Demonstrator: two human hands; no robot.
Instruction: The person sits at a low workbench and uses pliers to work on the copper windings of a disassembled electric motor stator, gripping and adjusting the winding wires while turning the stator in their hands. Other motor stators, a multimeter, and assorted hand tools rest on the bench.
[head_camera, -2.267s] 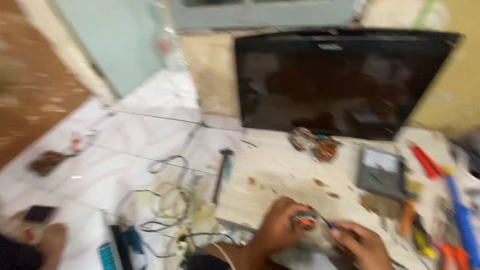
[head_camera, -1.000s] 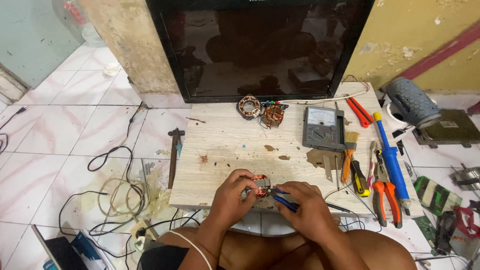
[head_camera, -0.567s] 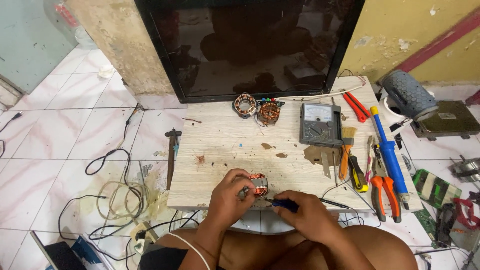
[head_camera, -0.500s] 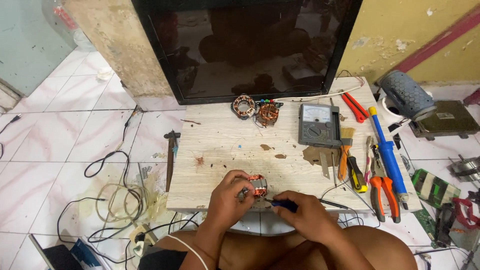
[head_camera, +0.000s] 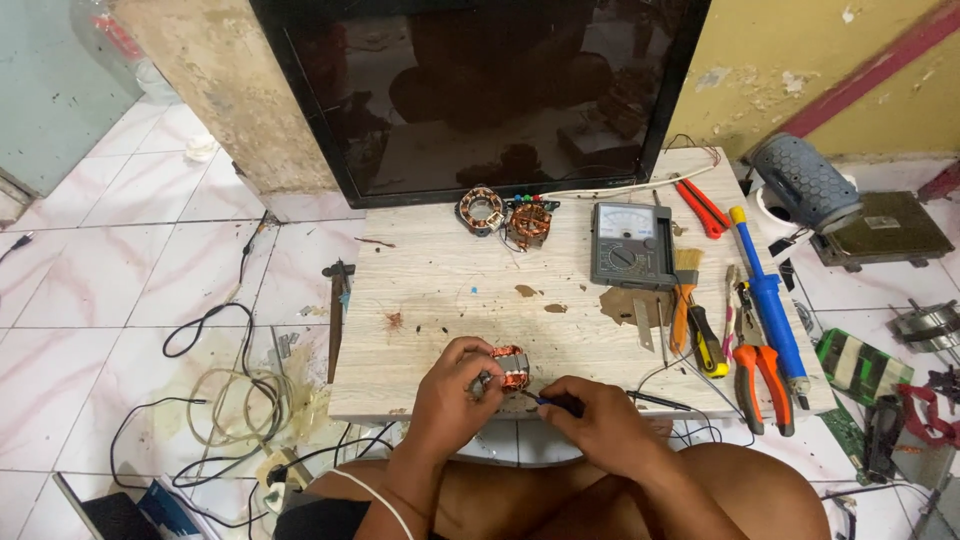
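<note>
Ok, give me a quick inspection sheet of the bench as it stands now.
Surface: pale wooden board, stained, low over a tiled floor.
Job's things: small copper-wound coil at the near edge.
Clutter: two more coils, grey meter, brush, orange pliers, blue tool.
Grip: left hand holds the coil; right hand holds a dark probe at it.
Cables: black leads and a pale coiled cord on the floor, left.
Surroundings: dark screen leaning behind, yellow wall.
</note>
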